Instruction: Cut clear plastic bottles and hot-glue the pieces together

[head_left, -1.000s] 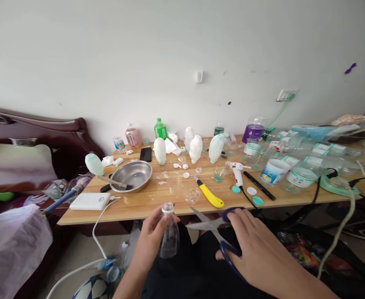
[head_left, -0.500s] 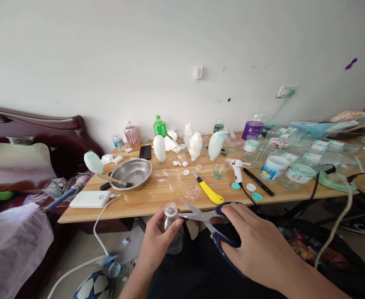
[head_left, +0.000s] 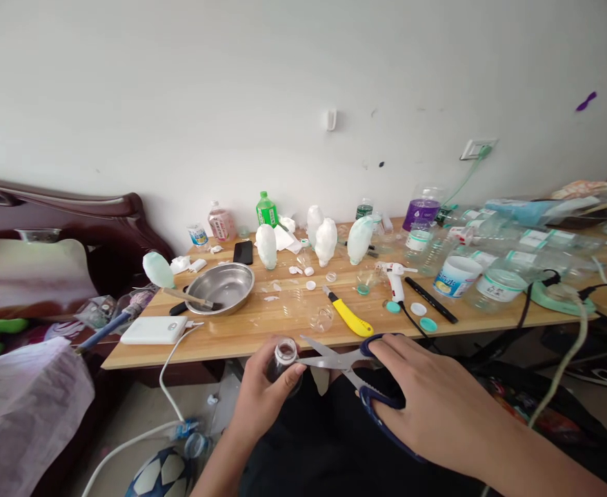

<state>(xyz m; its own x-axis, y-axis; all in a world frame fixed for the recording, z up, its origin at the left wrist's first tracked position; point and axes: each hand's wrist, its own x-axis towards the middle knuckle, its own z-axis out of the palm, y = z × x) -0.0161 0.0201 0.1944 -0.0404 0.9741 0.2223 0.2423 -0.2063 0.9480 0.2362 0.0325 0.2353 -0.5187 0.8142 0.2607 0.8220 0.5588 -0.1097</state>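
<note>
My left hand (head_left: 263,386) is wrapped round a small clear plastic bottle (head_left: 285,353), its uncapped neck tilted toward me above my lap. In my right hand (head_left: 428,400) is a pair of scissors (head_left: 342,362) with dark blue handles, fingers through the loops. The blades are spread apart, and the lower tip meets the bottle's shoulder beside my left thumb. Just beyond on the table lie a yellow utility knife (head_left: 352,316) and a clear cut plastic piece (head_left: 321,318). The bottle's lower part is hidden by my hand.
The wooden table (head_left: 262,338) holds a metal bowl (head_left: 225,286) with a brush, a white power bank (head_left: 153,330), several white-coated shapes (head_left: 326,241), a glue gun (head_left: 395,279), a black marker (head_left: 430,299) and clear bottles (head_left: 500,286). Cables trail off both ends. A ball (head_left: 161,475) lies on the floor.
The bottle has tipped so its mouth faces me more, and less of its body shows below my left hand. The scissors have barely moved and stay spread.
</note>
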